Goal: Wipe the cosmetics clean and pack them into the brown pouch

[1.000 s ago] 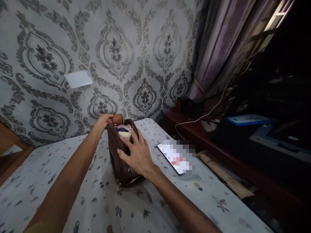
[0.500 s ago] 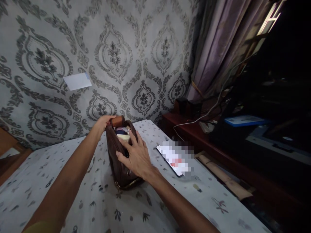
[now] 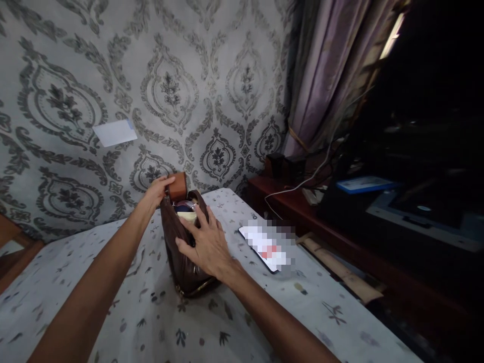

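Observation:
A dark brown leather handbag (image 3: 177, 252) stands upright on the bed, its top unzipped. My left hand (image 3: 157, 191), closed, grips a tan-brown wallet (image 3: 178, 186) at the bag's far rim, above the opening. Over the near right side of the bag lies my right hand (image 3: 209, 239), fingers spread and open, the fingertips at the edge of the opening. Inside the bag a pale cream item (image 3: 187, 217) shows, along with something dark blue and a clear plastic wrap; the rest of the contents is hidden.
A phone (image 3: 260, 249) with a lit, blurred screen lies right of the bag on the patterned bedsheet (image 3: 143, 327). Beyond the bed edge is a dark red table (image 3: 272, 194) with a white cable (image 3: 298, 187) and a blue-edged object (image 3: 366, 184). Patterned wall stands behind.
My left hand has lifted the wallet slightly, so more of it shows above the bag. My right hand stays on the bag. The view has shifted slightly.

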Demonstrator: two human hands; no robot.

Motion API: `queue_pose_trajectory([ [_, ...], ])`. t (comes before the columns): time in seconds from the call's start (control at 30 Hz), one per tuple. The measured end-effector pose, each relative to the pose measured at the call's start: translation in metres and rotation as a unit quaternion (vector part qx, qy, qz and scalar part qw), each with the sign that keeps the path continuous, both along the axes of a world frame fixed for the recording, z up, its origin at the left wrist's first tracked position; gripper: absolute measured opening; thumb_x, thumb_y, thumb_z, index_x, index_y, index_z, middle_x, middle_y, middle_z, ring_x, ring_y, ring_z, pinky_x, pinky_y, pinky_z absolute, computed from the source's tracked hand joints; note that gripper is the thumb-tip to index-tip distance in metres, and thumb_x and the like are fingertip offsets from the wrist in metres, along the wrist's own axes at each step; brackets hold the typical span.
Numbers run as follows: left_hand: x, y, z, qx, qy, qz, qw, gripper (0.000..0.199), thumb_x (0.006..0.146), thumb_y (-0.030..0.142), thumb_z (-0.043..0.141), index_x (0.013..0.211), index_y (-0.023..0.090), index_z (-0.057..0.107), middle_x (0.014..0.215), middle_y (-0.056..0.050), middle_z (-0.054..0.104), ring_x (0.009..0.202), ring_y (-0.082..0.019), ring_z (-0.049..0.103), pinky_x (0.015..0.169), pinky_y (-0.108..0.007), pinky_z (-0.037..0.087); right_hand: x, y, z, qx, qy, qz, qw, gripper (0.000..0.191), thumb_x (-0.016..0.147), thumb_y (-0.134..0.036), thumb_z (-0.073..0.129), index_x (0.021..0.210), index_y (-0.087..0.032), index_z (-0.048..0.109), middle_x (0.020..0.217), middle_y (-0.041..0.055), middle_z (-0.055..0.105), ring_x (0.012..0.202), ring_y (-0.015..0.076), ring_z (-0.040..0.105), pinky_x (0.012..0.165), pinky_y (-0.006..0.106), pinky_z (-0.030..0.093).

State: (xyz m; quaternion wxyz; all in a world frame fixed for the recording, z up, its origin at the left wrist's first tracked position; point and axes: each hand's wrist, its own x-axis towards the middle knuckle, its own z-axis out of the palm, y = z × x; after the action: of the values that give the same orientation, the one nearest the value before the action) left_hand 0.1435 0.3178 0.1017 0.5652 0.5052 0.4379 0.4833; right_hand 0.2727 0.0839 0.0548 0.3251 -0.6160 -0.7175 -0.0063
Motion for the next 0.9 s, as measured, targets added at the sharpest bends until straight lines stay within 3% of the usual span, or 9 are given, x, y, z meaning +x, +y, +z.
queue_pose_trajectory([
  [0.2,0.011,-0.009,0.005,0.055,0.005,0.019,0.998,0.032,0.065,0.012,0.075,0.095,0.015,0.065,0.079,-0.002,0.072,0.062,-0.014,0.067,0.059,-0.024,0.055,0.002,-0.002,0.003,-0.007,0.020,0.013,1.000,0.054,0.090,-0.055,0.060,0.138,-0.032,0.054,0.157,0.0114,0.027,0.144,0.0421,0.017,0.109,0.061,0.032],
  [0.43,0.009,-0.010,0.010,0.072,0.012,0.101,0.992,0.042,0.066,0.010,0.071,0.106,0.019,0.061,0.074,0.001,0.070,0.052,-0.009,0.060,0.047,-0.017,0.045,0.004,-0.008,0.002,-0.009,0.064,0.035,0.997,0.057,0.087,-0.058,0.062,0.138,-0.032,0.054,0.158,0.0100,0.025,0.145,0.0428,0.013,0.110,0.063,0.028],
  [0.53,0.005,-0.025,0.000,0.090,-0.001,0.086,0.992,0.036,0.063,0.016,0.075,0.098,0.016,0.065,0.080,0.000,0.072,0.058,-0.010,0.062,0.055,-0.019,0.049,0.021,0.005,0.000,0.028,0.175,0.054,0.983,0.051,0.092,-0.048,0.059,0.140,-0.030,0.052,0.154,0.0097,0.034,0.142,0.0361,0.028,0.112,0.057,0.031],
  [0.6,0.002,-0.040,-0.010,0.129,-0.030,0.061,0.989,0.038,0.061,0.026,0.080,0.094,0.015,0.066,0.088,-0.001,0.074,0.071,-0.013,0.067,0.069,-0.022,0.053,0.043,0.033,-0.003,0.068,0.293,0.041,0.953,0.042,0.098,-0.032,0.046,0.139,-0.023,0.052,0.143,0.0101,0.049,0.131,0.0259,0.045,0.111,0.045,0.036],
  [0.67,0.000,-0.056,-0.022,0.173,-0.054,0.040,0.983,0.046,0.060,0.037,0.083,0.097,0.015,0.067,0.095,-0.003,0.075,0.083,-0.018,0.069,0.083,-0.029,0.053,0.066,0.076,-0.008,0.010,0.370,0.010,0.929,0.035,0.099,-0.024,0.040,0.126,-0.021,0.061,0.127,0.0074,0.061,0.121,0.0212,0.054,0.108,0.038,0.040],
  [0.8,-0.001,-0.077,-0.039,0.197,-0.086,0.062,0.975,0.050,0.064,0.045,0.082,0.101,0.015,0.067,0.098,-0.006,0.075,0.099,-0.025,0.068,0.097,-0.038,0.049,0.092,0.182,-0.025,-0.101,0.356,0.015,0.929,0.020,0.096,-0.020,0.049,0.100,-0.018,0.069,0.099,0.0058,0.069,0.100,0.0246,0.063,0.093,0.042,0.050],
  [0.9,0.000,-0.082,-0.045,0.199,-0.108,0.062,0.972,0.044,0.069,0.043,0.079,0.102,0.016,0.068,0.102,-0.006,0.075,0.101,-0.024,0.068,0.098,-0.037,0.048,0.091,0.241,-0.042,-0.125,0.332,0.025,0.935,0.016,0.095,-0.025,0.062,0.107,-0.015,0.065,0.112,0.0079,0.064,0.106,0.0246,0.060,0.096,0.046,0.048],
])
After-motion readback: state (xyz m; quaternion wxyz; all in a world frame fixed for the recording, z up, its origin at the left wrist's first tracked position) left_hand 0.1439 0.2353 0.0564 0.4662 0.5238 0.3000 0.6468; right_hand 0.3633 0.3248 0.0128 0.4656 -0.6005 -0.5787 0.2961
